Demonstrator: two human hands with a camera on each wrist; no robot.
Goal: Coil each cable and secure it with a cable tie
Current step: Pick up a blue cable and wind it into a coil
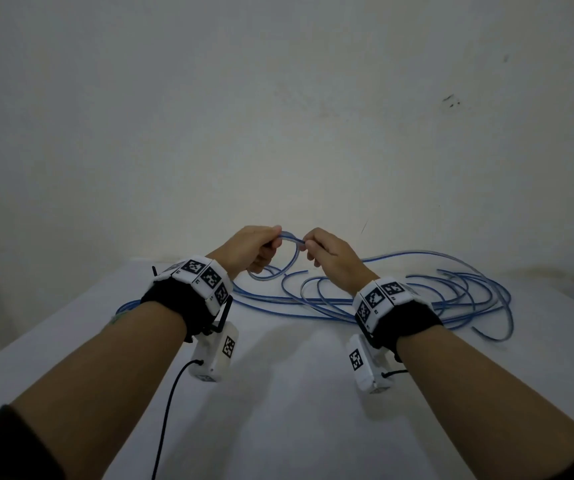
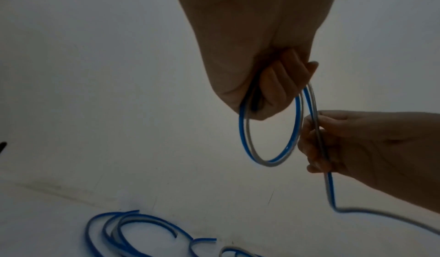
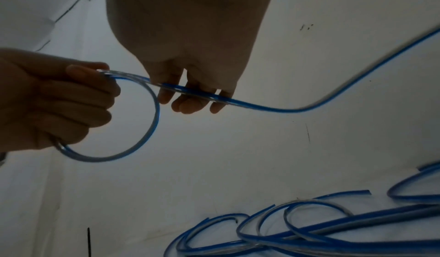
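Cable everywhere on this white desk, blue with a clear stripe, several loose lengths sprawled in open curves to the right and behind the wrists. The left hand has its fingers curled round a small loop held up off the desk, one or two turns so far, and the right hand sits just beside it, pinching the running length between thumb and fingertips where it leaves the loop. From there the cable trails off to the right and down to the pile. It looks light and fairly springy to me; the cut ends on the desk hold their own curve instead of flopping flat, so I'd guess it wants to unwind if you let go. The jacket looks smooth too, probably a bit slippery. Best bet seems to be keeping the loop clamped where the turns cross and feeding with the other hand close in. Can't spot any cable ties anywhere.
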